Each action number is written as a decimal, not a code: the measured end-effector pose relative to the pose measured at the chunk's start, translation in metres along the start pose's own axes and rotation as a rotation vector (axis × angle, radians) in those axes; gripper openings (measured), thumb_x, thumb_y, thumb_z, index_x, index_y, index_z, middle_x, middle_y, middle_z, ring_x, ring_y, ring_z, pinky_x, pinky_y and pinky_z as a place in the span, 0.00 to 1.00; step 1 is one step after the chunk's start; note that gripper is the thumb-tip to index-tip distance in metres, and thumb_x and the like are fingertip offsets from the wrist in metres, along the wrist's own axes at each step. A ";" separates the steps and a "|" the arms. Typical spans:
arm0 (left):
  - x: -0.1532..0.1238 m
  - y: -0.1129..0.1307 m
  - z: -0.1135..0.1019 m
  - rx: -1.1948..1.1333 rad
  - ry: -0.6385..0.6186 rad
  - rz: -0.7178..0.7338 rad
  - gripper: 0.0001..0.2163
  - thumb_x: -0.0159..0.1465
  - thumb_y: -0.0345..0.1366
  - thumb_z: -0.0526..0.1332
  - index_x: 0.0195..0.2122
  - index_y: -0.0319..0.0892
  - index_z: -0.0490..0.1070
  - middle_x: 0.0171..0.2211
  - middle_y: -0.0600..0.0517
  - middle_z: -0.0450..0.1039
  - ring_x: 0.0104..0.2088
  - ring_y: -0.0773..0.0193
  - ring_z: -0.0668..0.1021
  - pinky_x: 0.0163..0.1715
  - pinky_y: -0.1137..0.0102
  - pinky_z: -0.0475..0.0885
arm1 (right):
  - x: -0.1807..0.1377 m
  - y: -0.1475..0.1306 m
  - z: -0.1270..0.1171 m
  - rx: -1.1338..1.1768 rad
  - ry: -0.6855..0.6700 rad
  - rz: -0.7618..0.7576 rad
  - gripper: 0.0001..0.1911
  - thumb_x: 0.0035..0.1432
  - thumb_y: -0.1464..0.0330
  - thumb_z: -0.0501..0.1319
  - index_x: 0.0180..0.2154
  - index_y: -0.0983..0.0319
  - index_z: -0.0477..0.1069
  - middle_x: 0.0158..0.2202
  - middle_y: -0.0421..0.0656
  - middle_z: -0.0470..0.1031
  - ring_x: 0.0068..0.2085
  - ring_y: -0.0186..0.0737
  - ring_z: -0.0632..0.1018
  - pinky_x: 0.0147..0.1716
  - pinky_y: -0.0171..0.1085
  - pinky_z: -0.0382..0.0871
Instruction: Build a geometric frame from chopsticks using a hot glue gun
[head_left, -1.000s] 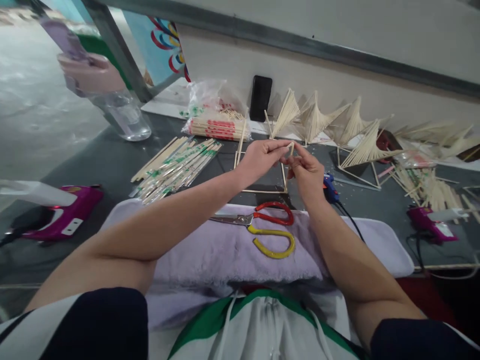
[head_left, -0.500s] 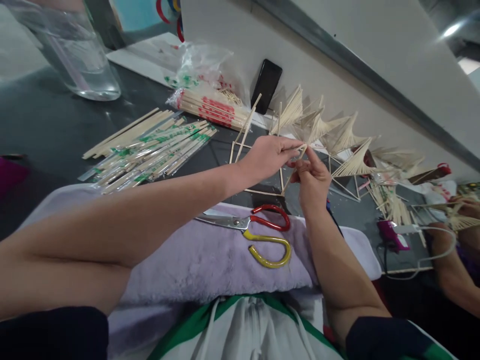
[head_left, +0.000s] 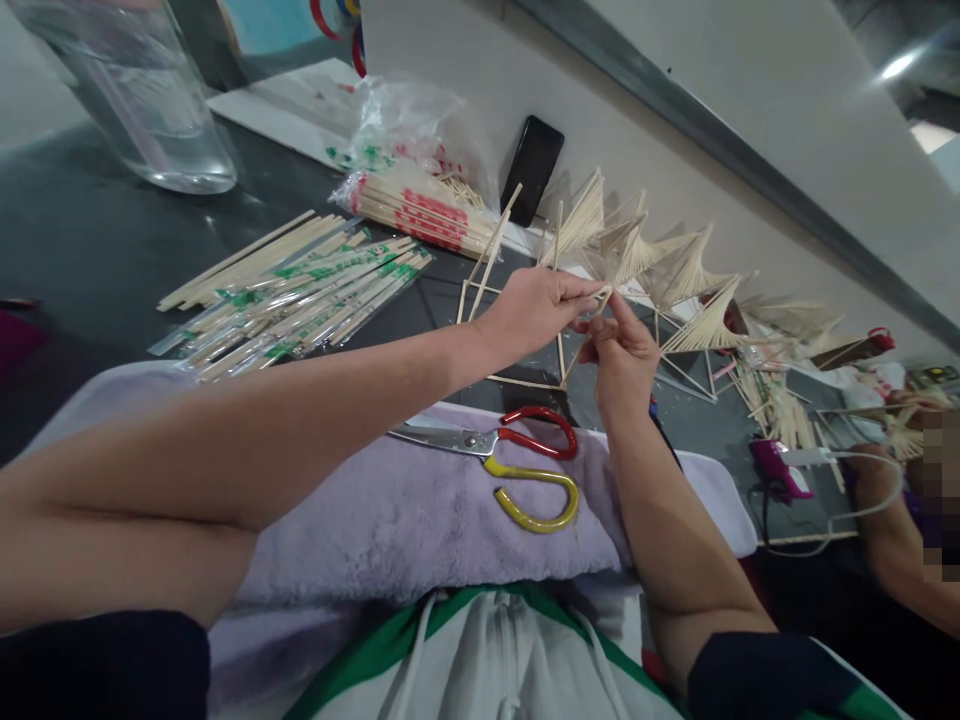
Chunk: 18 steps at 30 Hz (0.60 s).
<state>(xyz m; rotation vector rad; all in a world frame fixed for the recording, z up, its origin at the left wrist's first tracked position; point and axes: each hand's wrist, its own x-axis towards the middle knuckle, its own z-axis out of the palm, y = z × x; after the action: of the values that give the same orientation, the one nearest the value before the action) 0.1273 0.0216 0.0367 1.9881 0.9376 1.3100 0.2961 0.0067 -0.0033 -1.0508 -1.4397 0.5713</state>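
Note:
My left hand (head_left: 534, 308) and my right hand (head_left: 624, 358) meet above the dark table, both pinching a thin wooden stick (head_left: 600, 300) between their fingertips. Just beneath them stands a square frame of sticks (head_left: 517, 383) with upright sticks at its corners. Scissors (head_left: 504, 455) with one red and one yellow handle lie on a lilac towel (head_left: 420, 510) in front of me.
Loose and wrapped chopsticks (head_left: 296, 295) lie at left, a bagged bundle (head_left: 420, 205) and a black phone (head_left: 534, 168) behind. Finished fan-shaped stick models (head_left: 660, 265) line the wall. A glass jar (head_left: 142, 110) stands far left. Another person's arm (head_left: 892, 520) and a magenta glue gun (head_left: 784, 468) are at right.
The view swung right and tilted, bringing another person's arm into sight. My hands stay together pinching the stick, with only small finger shifts.

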 end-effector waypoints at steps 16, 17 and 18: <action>-0.001 -0.001 0.003 0.014 0.012 0.034 0.12 0.67 0.36 0.62 0.49 0.49 0.80 0.42 0.51 0.83 0.46 0.62 0.82 0.48 0.69 0.75 | 0.000 0.003 0.000 -0.024 -0.002 -0.044 0.23 0.60 0.58 0.64 0.57 0.47 0.74 0.31 0.38 0.77 0.29 0.35 0.77 0.22 0.34 0.69; -0.001 -0.002 0.003 0.016 0.014 0.033 0.12 0.67 0.36 0.62 0.49 0.49 0.80 0.42 0.51 0.83 0.47 0.62 0.82 0.48 0.69 0.75 | 0.000 0.003 0.000 -0.024 -0.006 -0.047 0.23 0.60 0.57 0.64 0.57 0.47 0.74 0.31 0.38 0.77 0.30 0.35 0.77 0.22 0.33 0.69; 0.000 -0.002 0.003 0.016 0.016 0.033 0.12 0.67 0.36 0.62 0.49 0.48 0.81 0.42 0.51 0.83 0.47 0.62 0.81 0.49 0.69 0.75 | 0.001 0.004 0.000 -0.022 -0.007 -0.049 0.23 0.60 0.57 0.64 0.57 0.47 0.74 0.31 0.38 0.77 0.30 0.35 0.78 0.22 0.33 0.69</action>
<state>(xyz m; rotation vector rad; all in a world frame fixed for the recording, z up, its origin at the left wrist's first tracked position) 0.1298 0.0221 0.0340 2.0153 0.9293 1.3425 0.2975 0.0088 -0.0061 -1.0290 -1.4768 0.5260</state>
